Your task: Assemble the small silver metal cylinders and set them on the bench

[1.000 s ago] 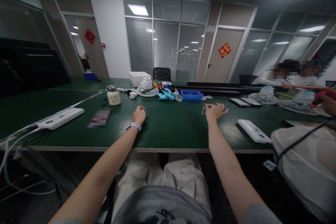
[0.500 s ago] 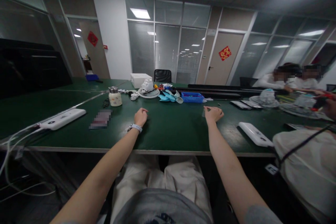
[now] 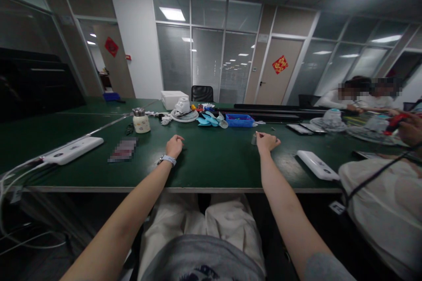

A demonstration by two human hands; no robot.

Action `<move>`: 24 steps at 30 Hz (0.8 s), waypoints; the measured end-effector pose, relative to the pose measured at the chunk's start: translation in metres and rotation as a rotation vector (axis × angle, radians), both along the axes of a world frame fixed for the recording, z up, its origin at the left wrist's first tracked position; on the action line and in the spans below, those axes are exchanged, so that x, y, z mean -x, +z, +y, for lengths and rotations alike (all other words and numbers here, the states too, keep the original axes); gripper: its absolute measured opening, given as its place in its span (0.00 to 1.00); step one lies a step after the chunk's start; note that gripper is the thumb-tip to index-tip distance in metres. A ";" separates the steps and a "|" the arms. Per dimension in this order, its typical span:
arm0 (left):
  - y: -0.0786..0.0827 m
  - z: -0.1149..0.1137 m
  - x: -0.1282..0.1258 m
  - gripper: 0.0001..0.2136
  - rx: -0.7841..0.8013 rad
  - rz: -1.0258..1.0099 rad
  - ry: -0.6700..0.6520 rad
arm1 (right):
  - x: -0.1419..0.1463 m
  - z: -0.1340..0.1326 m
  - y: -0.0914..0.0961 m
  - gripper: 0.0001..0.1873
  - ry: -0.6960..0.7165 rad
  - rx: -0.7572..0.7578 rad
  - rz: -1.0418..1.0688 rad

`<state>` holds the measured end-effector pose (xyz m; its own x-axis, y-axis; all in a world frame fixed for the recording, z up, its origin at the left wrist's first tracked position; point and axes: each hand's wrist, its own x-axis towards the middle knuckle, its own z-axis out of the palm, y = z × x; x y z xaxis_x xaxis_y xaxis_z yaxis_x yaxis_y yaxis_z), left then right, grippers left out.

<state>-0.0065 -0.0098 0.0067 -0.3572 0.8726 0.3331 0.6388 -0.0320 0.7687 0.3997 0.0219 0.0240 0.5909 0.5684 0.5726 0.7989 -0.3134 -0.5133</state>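
Observation:
My left hand, with a watch on its wrist, rests on the green table with its fingers curled closed. Whatever is inside its fingers, if anything, is hidden. Farther right, my right hand pinches a small grey, cylinder-like piece between thumb and fingers at the table surface. Its exact kind is too small to tell. Beyond both hands lie light-blue fan blades and a blue basket with small things in it.
On the left are a cream flask, a blurred-out flat object and a white power bank with cables. A white fan part and grille stand near a white box. Another white device lies right; co-workers sit there.
The view has shifted slightly. More of the grey piece at my right fingertips now shows. My left hand has hardly moved and stays curled.

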 end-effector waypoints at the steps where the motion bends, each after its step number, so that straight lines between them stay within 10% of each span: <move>1: 0.000 0.000 0.000 0.14 0.001 0.000 -0.002 | 0.000 0.000 0.000 0.18 0.000 -0.009 -0.008; 16: -0.002 0.003 0.001 0.14 -0.001 0.036 -0.017 | -0.001 0.005 -0.009 0.19 0.029 -0.109 -0.002; 24: -0.001 0.002 0.000 0.14 0.013 0.025 -0.016 | 0.002 -0.018 -0.003 0.26 -0.177 -0.210 0.167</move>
<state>-0.0068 -0.0078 0.0057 -0.3348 0.8826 0.3300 0.6570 -0.0323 0.7532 0.3973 0.0035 0.0208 0.7657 0.3278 0.5533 0.6407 -0.3132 -0.7010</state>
